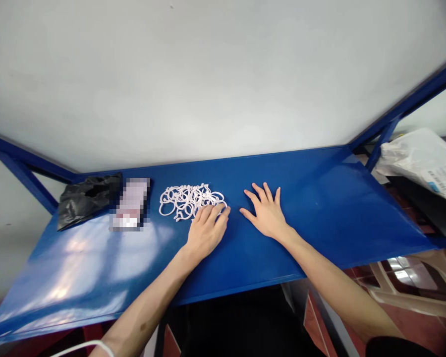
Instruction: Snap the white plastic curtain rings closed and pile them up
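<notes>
A heap of white plastic loops [186,198] with small knobs lies on the blue table [319,198]. My left hand [207,230] is at the right edge of this heap, its fingers bent down with thumb and index close together at one of the loops. The fingertips partly cover the loops there. To the right of the heap, my right hand [267,213] lies flat on the bare table top with its fingers spread, holding nothing.
A black plastic bag [87,198] and a pixelated, phone-like object [132,201] lie left of the heap. A pale wall [223,84] stands behind the table. Off to the right are a white plastic package [423,161] and a beige plastic chair or stool [386,282].
</notes>
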The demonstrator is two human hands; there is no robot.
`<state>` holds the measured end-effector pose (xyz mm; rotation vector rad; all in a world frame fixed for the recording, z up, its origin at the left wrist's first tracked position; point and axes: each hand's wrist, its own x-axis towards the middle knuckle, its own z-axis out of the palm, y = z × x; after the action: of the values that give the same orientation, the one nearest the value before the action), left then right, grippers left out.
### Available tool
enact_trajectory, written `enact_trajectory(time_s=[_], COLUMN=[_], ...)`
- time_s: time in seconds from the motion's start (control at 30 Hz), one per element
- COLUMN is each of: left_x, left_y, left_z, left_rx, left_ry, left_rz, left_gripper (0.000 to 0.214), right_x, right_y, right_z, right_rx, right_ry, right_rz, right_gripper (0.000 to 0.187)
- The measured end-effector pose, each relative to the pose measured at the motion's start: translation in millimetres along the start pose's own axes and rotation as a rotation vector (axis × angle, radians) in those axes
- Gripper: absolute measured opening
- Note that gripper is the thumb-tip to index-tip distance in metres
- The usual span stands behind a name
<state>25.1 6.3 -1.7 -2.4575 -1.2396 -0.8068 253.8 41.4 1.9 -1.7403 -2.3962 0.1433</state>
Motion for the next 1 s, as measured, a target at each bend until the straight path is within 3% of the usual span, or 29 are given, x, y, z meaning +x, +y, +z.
enact_trajectory(time_s=[0.13,0.23,0.47,0.8,1.0], left_x=[1,0,-4,-4,-5], left_y=[-5,-7,-10,-11,-13], left_z=[2.6,5.3,4.5,4.8,4.9], left_rx=[0.028,-0.011,-0.026,-0.070,-0.131], left_ry=[-0.060,-0.081,-0.083,-0.072,-0.091], left_rz=[-0.120,-0.142,-0.030,0.014,0.036], left_gripper=[0.048,0.047,0.030,0.031,0.035], right_x=[0,0,1,1,0], right_y=[0,0,0,1,-6], right_z=[0,0,0,-1,-4], right_rx=[0.015,0.018,0.025,0.043,0.149], right_ry=[0.008,0.011,0.003,0.026,0.052], right_rz=[-0.012,-0.015,-0.012,-0.016,-0.207], right_gripper=[0.065,0.065,0.066,0.063,0.043])
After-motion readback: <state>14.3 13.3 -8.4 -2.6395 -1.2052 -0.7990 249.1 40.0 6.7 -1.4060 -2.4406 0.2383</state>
